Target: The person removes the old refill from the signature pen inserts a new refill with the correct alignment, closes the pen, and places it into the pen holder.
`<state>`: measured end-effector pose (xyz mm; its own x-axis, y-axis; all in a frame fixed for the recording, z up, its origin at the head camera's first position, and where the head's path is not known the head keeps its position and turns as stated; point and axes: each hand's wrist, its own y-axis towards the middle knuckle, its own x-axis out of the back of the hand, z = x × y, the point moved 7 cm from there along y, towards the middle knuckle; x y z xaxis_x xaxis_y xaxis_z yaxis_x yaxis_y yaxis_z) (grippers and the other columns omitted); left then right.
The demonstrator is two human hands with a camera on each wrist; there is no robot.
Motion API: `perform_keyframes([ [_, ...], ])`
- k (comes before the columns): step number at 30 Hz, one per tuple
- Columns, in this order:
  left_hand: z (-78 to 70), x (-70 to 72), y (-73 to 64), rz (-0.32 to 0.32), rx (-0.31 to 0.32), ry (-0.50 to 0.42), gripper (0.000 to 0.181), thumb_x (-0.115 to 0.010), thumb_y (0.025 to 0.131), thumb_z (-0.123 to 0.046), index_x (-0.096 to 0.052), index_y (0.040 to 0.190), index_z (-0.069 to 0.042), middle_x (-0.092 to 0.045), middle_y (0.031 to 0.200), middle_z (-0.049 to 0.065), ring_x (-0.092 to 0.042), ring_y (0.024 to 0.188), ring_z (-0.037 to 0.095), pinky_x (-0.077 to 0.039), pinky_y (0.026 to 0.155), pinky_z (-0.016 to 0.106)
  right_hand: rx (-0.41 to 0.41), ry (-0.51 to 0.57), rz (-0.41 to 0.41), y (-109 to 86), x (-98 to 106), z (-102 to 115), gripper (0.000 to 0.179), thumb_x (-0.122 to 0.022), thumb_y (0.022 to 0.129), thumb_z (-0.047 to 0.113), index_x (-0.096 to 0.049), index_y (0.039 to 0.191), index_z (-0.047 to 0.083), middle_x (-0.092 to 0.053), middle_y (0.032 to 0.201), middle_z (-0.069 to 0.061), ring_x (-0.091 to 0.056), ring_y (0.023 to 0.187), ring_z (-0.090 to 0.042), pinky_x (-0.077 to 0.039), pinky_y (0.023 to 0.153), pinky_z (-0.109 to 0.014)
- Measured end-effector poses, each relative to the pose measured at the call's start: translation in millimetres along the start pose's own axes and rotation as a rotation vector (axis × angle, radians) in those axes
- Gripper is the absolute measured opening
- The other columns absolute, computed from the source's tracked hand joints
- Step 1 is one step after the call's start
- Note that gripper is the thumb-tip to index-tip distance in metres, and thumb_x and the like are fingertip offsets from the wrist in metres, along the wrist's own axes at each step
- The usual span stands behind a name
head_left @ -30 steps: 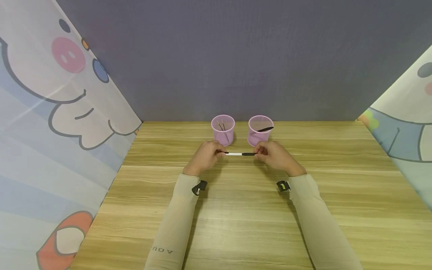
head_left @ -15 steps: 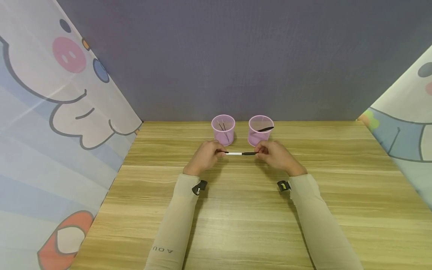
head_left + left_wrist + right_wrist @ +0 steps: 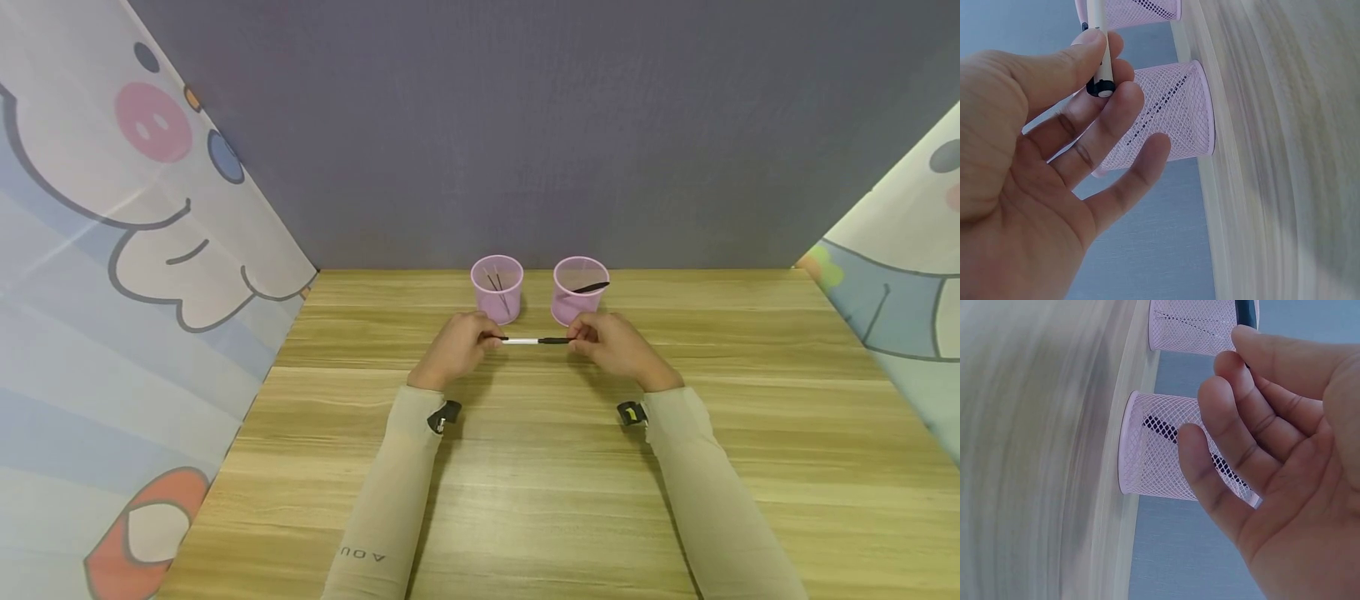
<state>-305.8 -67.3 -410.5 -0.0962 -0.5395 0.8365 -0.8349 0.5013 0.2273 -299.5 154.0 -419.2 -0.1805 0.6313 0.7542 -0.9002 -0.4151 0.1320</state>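
Observation:
A pen [image 3: 522, 341], white in the middle and black towards the right, lies level between both hands in the head view. My left hand [image 3: 456, 346] pinches its left end between thumb and fingers. In the left wrist view, the white barrel [image 3: 1103, 59] shows a black-rimmed end and a dark clip. My right hand [image 3: 618, 348] pinches the black end [image 3: 1245, 312] with thumb and fingertips. Its other fingers are loosely bent. Just behind the hands stand two pink mesh cups, the left cup [image 3: 510, 302] and the right cup [image 3: 564, 307].
Two thin dark-ended sticks [image 3: 498, 287] lean inside the left cup. A black pen-like stick [image 3: 591, 287] slants over the right cup's rim. The wooden table [image 3: 525, 500] ends at a grey back panel [image 3: 525, 133], with cartoon-printed cloth [image 3: 90, 333] on either side.
Both hands keep their grip on the pen. My right hand has shifted very slightly right, showing a little more of the black part.

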Motion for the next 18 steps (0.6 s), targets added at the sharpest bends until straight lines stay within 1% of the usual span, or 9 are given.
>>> perform_keyframes([
  [5, 1.9, -1.0, 0.2, 0.002, 0.01, -0.002, 0.008, -0.075, 0.092, -0.008, -0.079, 0.097, -0.004, -0.072, 0.089, 0.008, -0.063, 0.078, 0.015, -0.056, 0.074, 0.03, -0.006, 0.0, 0.004, -0.1, 0.8, -0.7, 0.005, -0.071, 0.092, 0.005, -0.07, 0.097, 0.004, -0.07, 0.085, -0.005, -0.061, 0.079, -0.017, -0.051, 0.074, -0.033],
  [14, 3.6, -0.8, 0.9, -0.003, 0.004, -0.009, 0.007, -0.075, 0.092, -0.007, -0.079, 0.097, -0.004, -0.073, 0.091, 0.008, -0.063, 0.08, 0.016, -0.056, 0.075, 0.031, -0.014, 0.009, 0.007, -0.1, 1.3, -2.8, 0.004, -0.07, 0.093, 0.003, -0.07, 0.097, 0.004, -0.071, 0.087, -0.01, -0.061, 0.08, -0.018, -0.051, 0.074, -0.032],
  [18, 5.6, 0.0, 0.4, -0.003, 0.021, -0.015, 0.008, -0.075, 0.092, -0.008, -0.079, 0.097, -0.004, -0.073, 0.093, 0.008, -0.063, 0.081, 0.016, -0.056, 0.076, 0.03, -0.02, 0.008, 0.009, 0.3, 1.2, -2.7, 0.004, -0.07, 0.093, 0.002, -0.07, 0.097, 0.003, -0.07, 0.086, -0.009, -0.061, 0.08, -0.018, -0.05, 0.074, -0.032],
])
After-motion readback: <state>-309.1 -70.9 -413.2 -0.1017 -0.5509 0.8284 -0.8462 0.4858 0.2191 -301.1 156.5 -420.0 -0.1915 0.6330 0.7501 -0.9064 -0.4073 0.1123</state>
